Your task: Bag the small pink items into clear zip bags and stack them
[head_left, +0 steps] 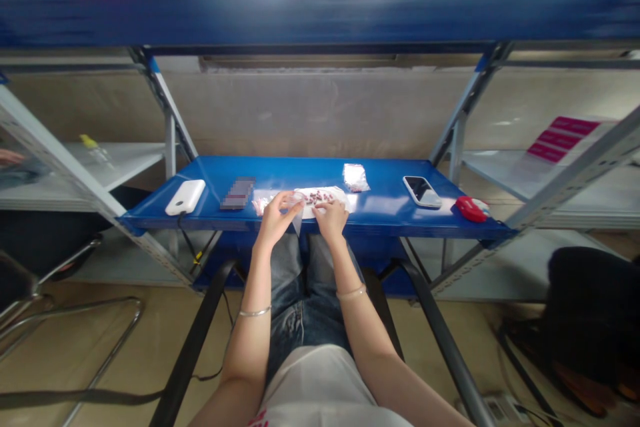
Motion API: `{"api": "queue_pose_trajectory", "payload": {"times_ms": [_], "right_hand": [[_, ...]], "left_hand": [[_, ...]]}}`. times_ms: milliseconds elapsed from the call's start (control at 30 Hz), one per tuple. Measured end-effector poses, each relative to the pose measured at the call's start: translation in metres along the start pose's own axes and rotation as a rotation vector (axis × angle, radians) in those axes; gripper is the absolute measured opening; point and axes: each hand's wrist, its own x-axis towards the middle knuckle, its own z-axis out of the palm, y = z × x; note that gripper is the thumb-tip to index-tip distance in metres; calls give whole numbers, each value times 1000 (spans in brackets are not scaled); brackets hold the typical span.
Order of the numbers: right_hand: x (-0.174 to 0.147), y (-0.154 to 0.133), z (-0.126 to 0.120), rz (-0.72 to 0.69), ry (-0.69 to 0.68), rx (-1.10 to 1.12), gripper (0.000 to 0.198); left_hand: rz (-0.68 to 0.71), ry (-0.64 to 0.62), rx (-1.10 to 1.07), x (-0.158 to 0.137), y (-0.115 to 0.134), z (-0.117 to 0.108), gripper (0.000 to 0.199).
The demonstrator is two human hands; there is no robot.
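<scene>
Between the thumb and fingers of my left hand is a small clear plastic bag, its lower end hanging over the shelf's front edge. My right hand is closed, fingertips bent down at the near side of a white sheet; whatever they pinch is too small to make out. Several small dark reddish pieces lie scattered on that sheet, just beyond both hands. Left of my left hand lie some small clear packets with pinkish marks.
On the blue shelf are a stack of clear bags, a phone, a red and white item, a blurred-out flat item and a white corded device. A blue upper shelf crosses above.
</scene>
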Motion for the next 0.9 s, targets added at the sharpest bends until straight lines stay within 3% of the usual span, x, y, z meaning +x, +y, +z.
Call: {"api": "queue_pose_trajectory", "payload": {"times_ms": [167,300,467,533,667,767,900], "right_hand": [[6,-1,-18,-98,138,381,21],[7,-11,-40,-210,173,628,25],[4,-20,-53,-327,-5,688,26],[7,-16,-51,-331,-49,684,29],[15,8,-35,-262,46,474,31],[19,29,-24,-179,-14,262,32],[21,43,-22,-58,-47,134,37]], "left_hand": [[-42,-86,-31,2,-9,3,47],[-49,-151,-67,2,-6,9,46],[-84,-232,-193,2,3,19,47],[-98,-246,-228,2,2,21,47],[-114,-212,-263,3,-2,19,45],[-110,-164,-274,5,-3,18,44],[-128,-109,-284,5,-2,18,45]]}}
